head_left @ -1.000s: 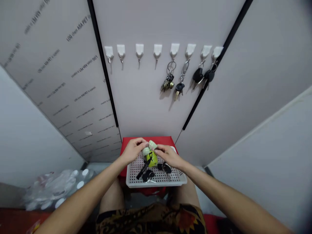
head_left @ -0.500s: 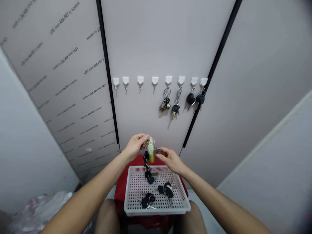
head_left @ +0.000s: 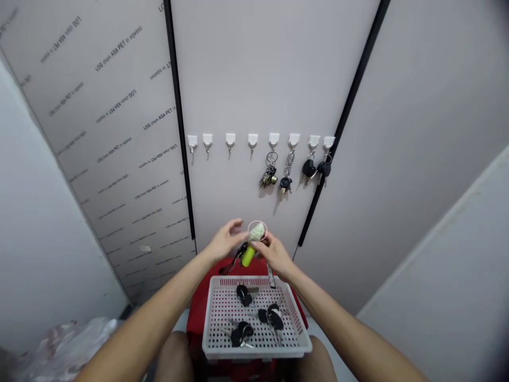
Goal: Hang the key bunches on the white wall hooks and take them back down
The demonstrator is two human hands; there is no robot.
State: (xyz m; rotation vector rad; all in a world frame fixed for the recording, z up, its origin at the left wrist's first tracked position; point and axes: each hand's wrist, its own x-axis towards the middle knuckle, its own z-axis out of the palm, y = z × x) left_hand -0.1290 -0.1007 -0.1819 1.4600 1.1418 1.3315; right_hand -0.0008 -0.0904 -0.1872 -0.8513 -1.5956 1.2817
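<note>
My right hand [head_left: 276,255] pinches a keychain [head_left: 248,256] with a pale green and bright yellow-green ice-cream-shaped charm. A thin pink ring [head_left: 257,222] loops around the top of the charm. Dark keys [head_left: 234,261] dangle from it to the left, and a narrow silvery piece [head_left: 271,277] hangs below my right hand. Close on the left side is my left hand [head_left: 227,241], its fingers apart beside the ring; whether a fingertip touches it I cannot tell. Below, a white plastic basket [head_left: 256,352] holds several black-headed keys [head_left: 240,334].
A row of white hooks [head_left: 253,140] is fixed to the pale panel ahead. Key bunches [head_left: 285,183] hang on the right-hand hooks; the left ones are bare. The basket rests on a red surface [head_left: 196,313] between the knees. Plastic bags [head_left: 75,350] lie at lower left.
The keychain has passed from my left hand into my right. My left fingers have opened, and the charm has tilted, with its pink ring now upright at the top.
</note>
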